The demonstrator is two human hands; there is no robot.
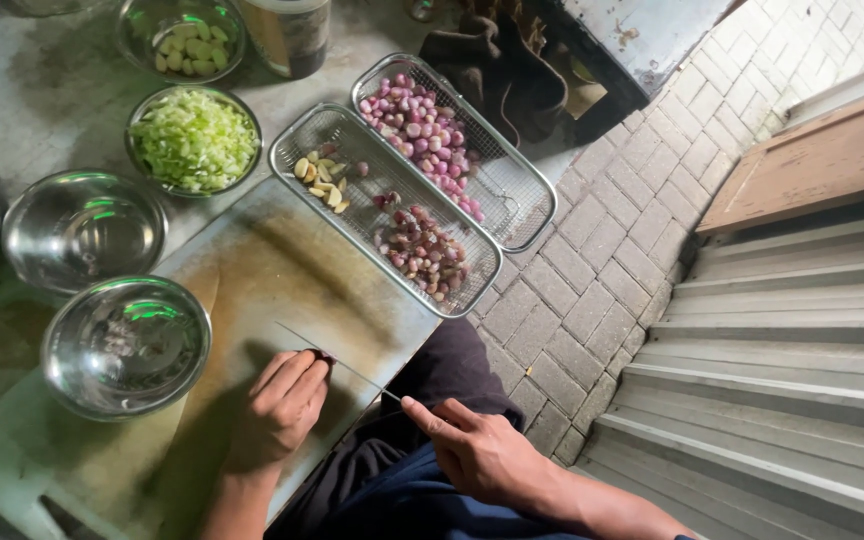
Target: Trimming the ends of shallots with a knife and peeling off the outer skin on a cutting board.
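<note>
My left hand (280, 408) presses a small dark red shallot (325, 356) onto the worn cutting board (252, 290) near its front edge. My right hand (472, 450) grips the handle of a thin knife (337, 360); the blade lies across the board and meets the shallot under my left fingertips. Most of the shallot is hidden by my fingers.
Two wire baskets: one (297, 150) with unpeeled shallots and garlic cloves, another (522, 225) with peeled shallots. Steel bowls stand left: two bare (82, 228) (124, 345), one with chopped greens (192, 138), one with garlic (184, 40). Brick paving and metal steps lie right.
</note>
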